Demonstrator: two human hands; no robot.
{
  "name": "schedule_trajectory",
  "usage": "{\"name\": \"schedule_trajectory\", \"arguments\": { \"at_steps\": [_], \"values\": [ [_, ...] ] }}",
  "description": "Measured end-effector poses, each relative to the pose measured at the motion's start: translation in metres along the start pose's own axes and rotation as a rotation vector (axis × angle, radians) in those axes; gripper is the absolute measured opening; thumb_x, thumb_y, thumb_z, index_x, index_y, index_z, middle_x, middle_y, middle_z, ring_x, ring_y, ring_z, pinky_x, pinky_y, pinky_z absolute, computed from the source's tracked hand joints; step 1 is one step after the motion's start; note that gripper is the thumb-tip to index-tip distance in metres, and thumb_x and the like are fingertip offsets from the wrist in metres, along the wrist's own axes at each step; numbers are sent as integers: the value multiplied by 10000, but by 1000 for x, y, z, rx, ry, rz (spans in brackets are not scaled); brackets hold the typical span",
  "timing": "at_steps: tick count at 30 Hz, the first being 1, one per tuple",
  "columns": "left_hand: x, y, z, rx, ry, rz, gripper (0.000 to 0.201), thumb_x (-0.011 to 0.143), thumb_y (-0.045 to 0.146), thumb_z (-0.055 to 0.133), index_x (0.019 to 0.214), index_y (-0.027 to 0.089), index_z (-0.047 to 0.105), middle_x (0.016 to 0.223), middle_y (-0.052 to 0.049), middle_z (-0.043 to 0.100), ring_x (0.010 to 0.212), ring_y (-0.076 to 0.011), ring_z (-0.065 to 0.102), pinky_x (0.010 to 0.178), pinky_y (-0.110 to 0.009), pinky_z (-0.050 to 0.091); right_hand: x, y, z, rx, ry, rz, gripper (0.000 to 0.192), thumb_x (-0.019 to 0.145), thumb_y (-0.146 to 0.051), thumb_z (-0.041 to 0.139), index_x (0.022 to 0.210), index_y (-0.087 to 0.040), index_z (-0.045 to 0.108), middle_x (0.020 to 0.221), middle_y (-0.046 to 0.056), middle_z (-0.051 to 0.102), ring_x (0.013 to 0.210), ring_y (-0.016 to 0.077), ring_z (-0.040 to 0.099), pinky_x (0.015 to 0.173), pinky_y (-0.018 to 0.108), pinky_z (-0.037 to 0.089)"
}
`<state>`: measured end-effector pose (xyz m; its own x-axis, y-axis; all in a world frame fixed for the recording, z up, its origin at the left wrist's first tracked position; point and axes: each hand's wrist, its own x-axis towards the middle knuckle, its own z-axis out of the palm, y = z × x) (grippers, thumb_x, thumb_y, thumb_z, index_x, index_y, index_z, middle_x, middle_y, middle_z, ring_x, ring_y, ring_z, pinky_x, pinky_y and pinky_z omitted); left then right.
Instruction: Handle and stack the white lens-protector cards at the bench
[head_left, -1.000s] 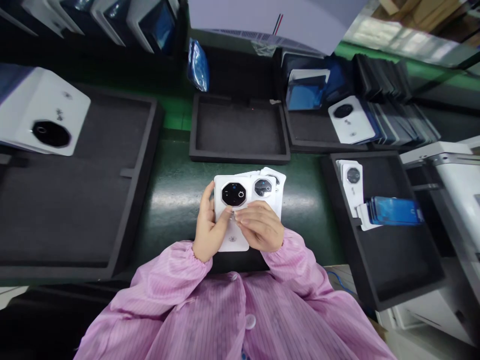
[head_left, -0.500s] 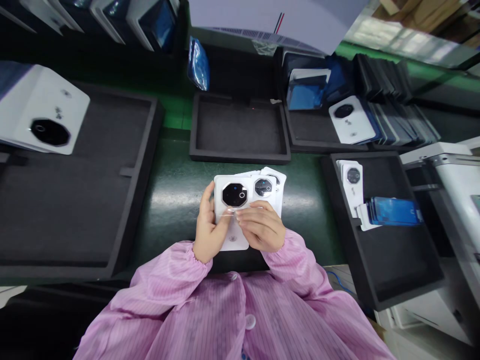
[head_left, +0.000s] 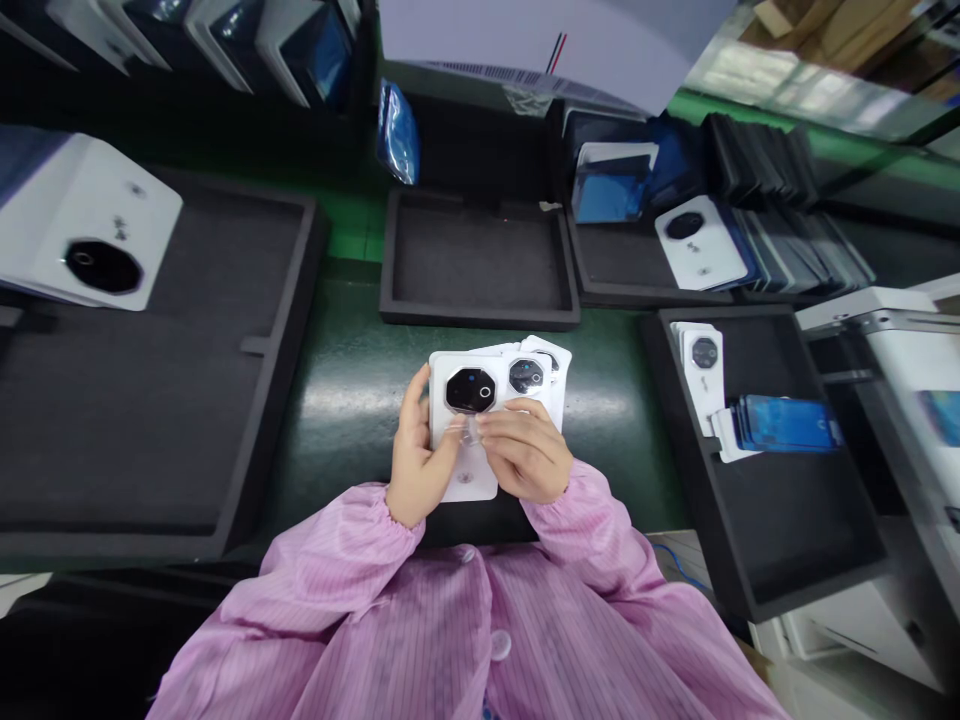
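Note:
Between my hands is a white phone back cover (head_left: 469, 468) with a black octagonal camera window (head_left: 470, 390) near its far end. My left hand (head_left: 420, 455) grips it by the left side, fingers wrapped around the edge and thumb on its face. A small piece of clear film (head_left: 469, 430) shows just below the camera window. My right hand (head_left: 529, 455) has its fingers pressed together at this film, seemingly pinching it. More white covers (head_left: 559, 405) with camera windows lie fanned out behind, partly hidden by my right hand.
Dark foam trays surround the green mat (head_left: 352, 390): a large left tray (head_left: 262, 400) with stacked covers (head_left: 161, 215), a middle tray (head_left: 480, 255), and a right tray (head_left: 795, 530) with white covers (head_left: 709, 385) and blue-filmed pieces (head_left: 787, 424). Upright stacked panels (head_left: 795, 245) stand at the back right.
The clear film by my fingertips looks shifted or bent slightly and shows more plainly below the camera window. My hands and the cover have barely moved.

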<state>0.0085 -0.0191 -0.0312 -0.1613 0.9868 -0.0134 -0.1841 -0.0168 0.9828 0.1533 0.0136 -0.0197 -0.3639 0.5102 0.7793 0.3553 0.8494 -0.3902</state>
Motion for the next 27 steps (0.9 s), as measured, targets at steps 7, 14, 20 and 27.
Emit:
{"name": "schedule_trajectory", "arguments": {
  "at_steps": [7, 14, 20, 27],
  "values": [
    [0, 1, 1, -20, 3, -20, 635, 859, 243, 617, 1418, 292, 320, 1171, -69, 647, 1043, -203, 656, 911, -356, 536, 0, 1, 0, -80, 17, 40, 234, 793, -41, 593, 937, -225, 599, 835, 23, 752, 862, 196, 735, 861, 417, 541],
    [-1, 2, 2, -64, -9, -75, 641, 852, 270, 631, 1414, 290, 323, 1200, -78, 640, 1042, -215, 659, 856, -343, 562, -3, 2, 0, -258, 74, 168, 312, 763, -73, 645, 1004, -269, 612, 1043, 22, 722, 1167, 286, 602, 1058, 567, 372],
    [0, 3, 4, -111, -26, -166, 707, 802, 280, 689, 1406, 281, 323, 1183, -90, 641, 1023, -235, 665, 836, -363, 572, -1, 4, -2, -83, -43, 505, 794, 788, -320, 696, 1449, -259, 261, 1545, 125, 270, 1428, 347, 266, 1123, 606, 301],
    [3, 3, 4, -165, -27, -191, 628, 841, 323, 636, 1389, 255, 337, 1201, -98, 639, 1074, -229, 636, 907, -368, 522, 1, 16, -13, 282, 184, 812, 421, 792, -262, 685, 1187, -243, 540, 1194, 91, 628, 1111, 236, 616, 958, 437, 511]
  ]
}}
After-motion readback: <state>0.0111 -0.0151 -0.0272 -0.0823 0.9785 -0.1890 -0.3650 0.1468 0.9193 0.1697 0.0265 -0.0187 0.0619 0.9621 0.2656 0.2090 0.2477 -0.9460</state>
